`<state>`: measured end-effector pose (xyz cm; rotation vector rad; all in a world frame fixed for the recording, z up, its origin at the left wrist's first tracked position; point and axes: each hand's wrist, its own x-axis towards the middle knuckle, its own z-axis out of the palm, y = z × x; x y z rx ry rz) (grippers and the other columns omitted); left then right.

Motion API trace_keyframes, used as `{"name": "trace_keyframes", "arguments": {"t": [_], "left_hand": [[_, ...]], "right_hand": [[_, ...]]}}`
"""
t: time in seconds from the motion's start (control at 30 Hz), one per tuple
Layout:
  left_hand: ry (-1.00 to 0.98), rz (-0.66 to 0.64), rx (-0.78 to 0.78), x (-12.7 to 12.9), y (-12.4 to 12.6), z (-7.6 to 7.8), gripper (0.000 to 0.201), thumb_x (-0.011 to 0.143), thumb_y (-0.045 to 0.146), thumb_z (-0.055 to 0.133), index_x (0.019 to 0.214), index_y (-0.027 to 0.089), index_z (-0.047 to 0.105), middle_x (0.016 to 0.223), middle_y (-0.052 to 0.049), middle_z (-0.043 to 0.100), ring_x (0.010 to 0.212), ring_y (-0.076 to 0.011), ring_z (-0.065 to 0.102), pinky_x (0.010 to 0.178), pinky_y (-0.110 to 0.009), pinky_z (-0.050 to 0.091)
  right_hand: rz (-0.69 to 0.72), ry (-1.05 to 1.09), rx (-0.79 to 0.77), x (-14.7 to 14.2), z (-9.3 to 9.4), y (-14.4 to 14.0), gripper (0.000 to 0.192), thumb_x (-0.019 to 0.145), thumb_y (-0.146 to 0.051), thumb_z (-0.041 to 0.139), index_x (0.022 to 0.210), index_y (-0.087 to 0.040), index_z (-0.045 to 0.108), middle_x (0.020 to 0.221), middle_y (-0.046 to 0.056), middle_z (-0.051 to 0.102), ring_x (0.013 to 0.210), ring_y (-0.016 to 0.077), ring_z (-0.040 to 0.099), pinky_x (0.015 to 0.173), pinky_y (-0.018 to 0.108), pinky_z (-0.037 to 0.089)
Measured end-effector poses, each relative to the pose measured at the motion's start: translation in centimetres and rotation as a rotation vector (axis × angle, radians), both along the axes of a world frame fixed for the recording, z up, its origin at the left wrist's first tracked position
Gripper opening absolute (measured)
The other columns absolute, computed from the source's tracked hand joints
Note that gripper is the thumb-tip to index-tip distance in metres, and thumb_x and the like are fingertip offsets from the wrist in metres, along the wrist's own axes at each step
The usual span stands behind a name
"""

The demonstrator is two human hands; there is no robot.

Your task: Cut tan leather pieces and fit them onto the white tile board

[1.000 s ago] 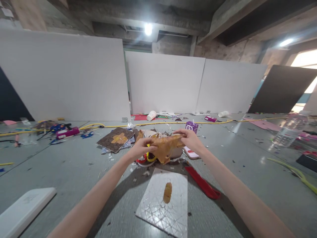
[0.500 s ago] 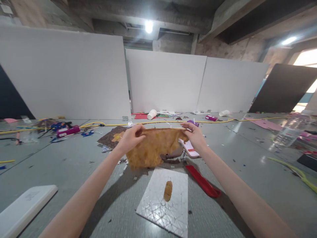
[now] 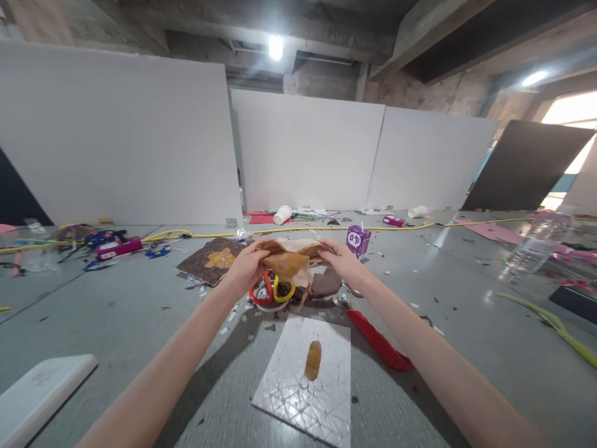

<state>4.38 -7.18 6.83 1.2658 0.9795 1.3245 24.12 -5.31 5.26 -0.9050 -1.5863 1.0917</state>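
Note:
Between my two hands hangs a mottled brown-yellow sheet (image 3: 285, 264) with a pale back side and ragged edges, now folded over on itself. My left hand (image 3: 249, 266) pinches its left end; my right hand (image 3: 340, 258) pinches the right end. Below the sheet lie red and yellow scissor handles (image 3: 273, 289) in a heap of dark scraps. Nearer me rests a white square board (image 3: 298, 398) with a crackled pattern and a small brown oval piece (image 3: 313, 361) on it. A red-handled tool (image 3: 377, 340) lies right of the board.
Behind my left hand lies a dark patterned square (image 3: 209, 260) with an orange flower shape. A purple drink carton (image 3: 357, 241) stands beyond my right hand. A yellow cable (image 3: 321, 228) crosses the table. A white block (image 3: 44, 398) sits front left, a plastic bottle (image 3: 538, 246) at right.
The sheet, spread out and hanging before, is now folded with its pale side showing. It has uncovered the scissor handles. My right hand has moved left and slightly down, revealing the purple carton.

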Motion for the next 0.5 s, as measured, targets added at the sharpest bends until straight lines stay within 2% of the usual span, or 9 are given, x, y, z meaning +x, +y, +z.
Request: {"name": "trace_keyframes", "arguments": {"t": [0.1, 0.23, 0.33, 0.4, 0.47, 0.5], "left_hand": [[0.017, -0.049, -0.001, -0.1, -0.1, 0.0, 0.021, 0.063, 0.021, 0.051, 0.083, 0.015, 0.058, 0.086, -0.004, 0.063, 0.081, -0.0161, 0.057, 0.068, -0.025, 0.045], [0.232, 0.057, 0.091, -1.3, 0.6, -0.6, 0.022, 0.065, 0.029, 0.053, 0.082, 0.018, 0.062, 0.090, -0.002, 0.064, 0.088, -0.0181, 0.055, 0.074, -0.026, 0.043], [0.326, 0.146, 0.079, -2.1, 1.3, -1.3, 0.025, 0.065, 0.034, 0.051, 0.082, 0.018, 0.063, 0.091, -0.003, 0.064, 0.087, -0.0185, 0.056, 0.072, -0.027, 0.044], [0.345, 0.174, 0.049, -2.5, 1.8, -1.8, 0.027, 0.064, 0.036, 0.052, 0.081, 0.017, 0.063, 0.090, -0.004, 0.064, 0.084, -0.0194, 0.057, 0.068, -0.027, 0.045], [0.353, 0.189, 0.036, -2.8, 2.1, -2.1, 0.028, 0.062, 0.036, 0.055, 0.080, 0.017, 0.063, 0.089, -0.004, 0.064, 0.084, -0.0199, 0.057, 0.067, -0.027, 0.045], [0.355, 0.191, 0.030, -2.8, 2.2, -2.2, 0.028, 0.061, 0.036, 0.055, 0.080, 0.017, 0.063, 0.089, -0.004, 0.064, 0.084, -0.0200, 0.057, 0.067, -0.027, 0.045]], "right_hand": [[0.070, 0.053, -0.039, -0.9, 1.2, -0.2, 0.017, 0.071, -0.022, 0.046, 0.085, -0.020, 0.056, 0.090, 0.001, 0.062, 0.077, 0.0129, 0.058, 0.072, 0.028, 0.045], [0.065, 0.000, -0.014, -0.8, 2.6, 0.0, 0.019, 0.072, -0.027, 0.045, 0.083, -0.018, 0.056, 0.084, 0.004, 0.062, 0.078, 0.0145, 0.058, 0.076, 0.030, 0.043], [-0.167, -0.327, 0.091, 0.2, 2.2, 0.0, 0.027, 0.062, -0.030, 0.058, 0.087, -0.021, 0.058, 0.096, 0.005, 0.059, 0.088, 0.0193, 0.054, 0.077, 0.031, 0.040], [-0.279, -0.625, 0.111, 1.1, 1.0, -0.3, 0.025, 0.050, -0.028, 0.068, 0.072, -0.019, 0.061, 0.083, 0.007, 0.062, 0.085, 0.0225, 0.054, 0.072, 0.030, 0.040], [-0.165, -0.840, 0.023, 2.2, -0.5, -1.0, 0.018, 0.041, -0.027, 0.071, 0.049, -0.019, 0.057, 0.057, 0.005, 0.059, 0.071, 0.0217, 0.056, 0.061, 0.027, 0.039], [-0.098, -0.860, -0.025, 2.7, -1.3, -1.4, 0.021, 0.037, -0.026, 0.072, 0.041, -0.020, 0.053, 0.048, 0.003, 0.056, 0.065, 0.0205, 0.056, 0.057, 0.025, 0.038]]}}
